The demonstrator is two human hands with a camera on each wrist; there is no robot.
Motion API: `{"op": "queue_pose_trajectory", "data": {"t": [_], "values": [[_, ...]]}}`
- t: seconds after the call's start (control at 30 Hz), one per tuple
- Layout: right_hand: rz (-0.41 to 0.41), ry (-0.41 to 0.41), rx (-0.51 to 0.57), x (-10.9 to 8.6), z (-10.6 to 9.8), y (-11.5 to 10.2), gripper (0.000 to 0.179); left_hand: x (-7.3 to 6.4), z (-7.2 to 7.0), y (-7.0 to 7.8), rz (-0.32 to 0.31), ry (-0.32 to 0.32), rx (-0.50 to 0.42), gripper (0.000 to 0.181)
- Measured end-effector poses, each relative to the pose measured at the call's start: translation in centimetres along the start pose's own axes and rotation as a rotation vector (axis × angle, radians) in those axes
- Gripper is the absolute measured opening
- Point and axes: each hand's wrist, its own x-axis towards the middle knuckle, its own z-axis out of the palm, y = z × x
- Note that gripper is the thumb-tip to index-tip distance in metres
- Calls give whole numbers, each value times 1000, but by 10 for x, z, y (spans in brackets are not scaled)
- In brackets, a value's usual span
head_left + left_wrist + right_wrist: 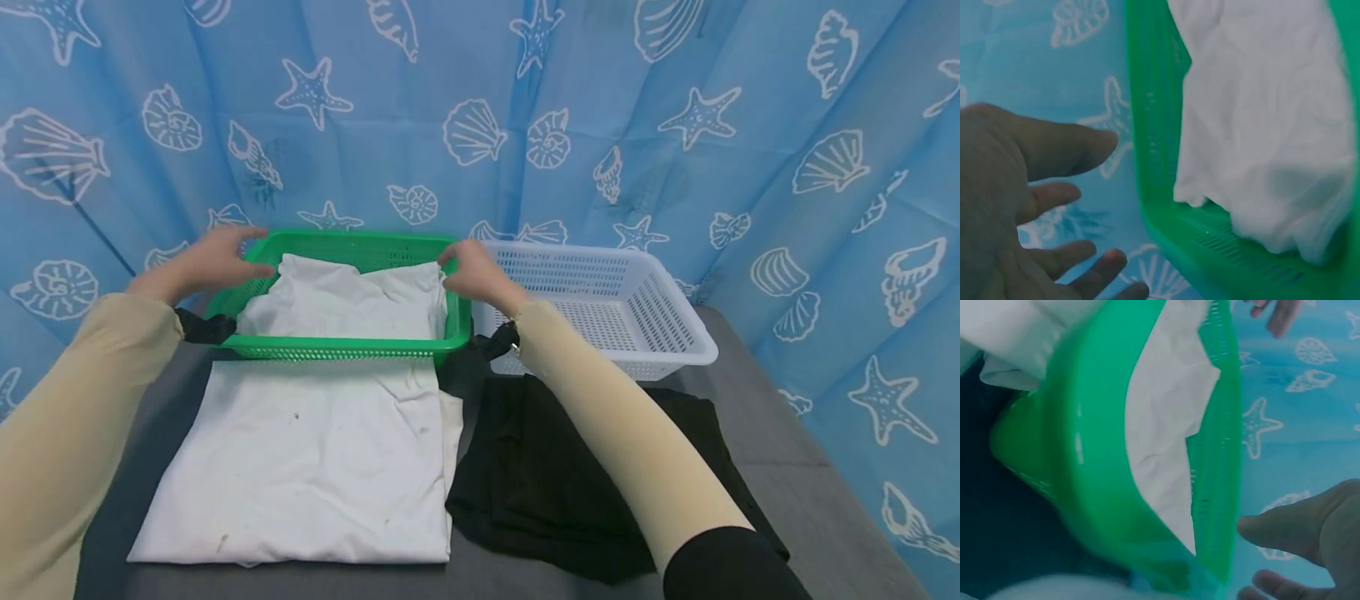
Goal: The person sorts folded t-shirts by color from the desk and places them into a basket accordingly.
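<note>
A folded white cloth [352,300] lies inside the green basket [337,346], leaving part of the basket's back wall and left floor showing. At the basket's left end is my left hand [206,265], thumb and fingers spread with nothing between them. The left wrist view has this hand [1041,194] beside the green wall, apart from the cloth. My right hand [480,271] is over the basket's right rim, near the cloth's right edge. In the right wrist view its thumb [1291,531] points toward the green rim, apart from the finger below, and no cloth is gripped.
A larger folded white cloth [315,458] lies in front of the green basket on the grey table [795,433]. To its right is folded black clothing [547,483], partly under my right forearm. A white basket [600,321] stands right of the green one. Behind hangs a blue shell-patterned curtain [420,92].
</note>
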Motion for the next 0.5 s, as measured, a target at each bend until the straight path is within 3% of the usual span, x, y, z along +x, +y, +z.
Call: {"op": "queue_pose_trajectory", "data": {"t": [0.13,0.33,0.4,0.5], "values": [[-6,107,54,-25,-7,0,34,-25,7,6,53,108,27,65],[6,283,275,-84,-6,-8,24,-78,38,20,8,367,-142,58],[-9,303,353,-103,-2,-12,19,-95,52,22,-20,442,-196,54],[-36,257,446,-127,4,-17,17,-117,70,20,-67,512,-212,46]]}}
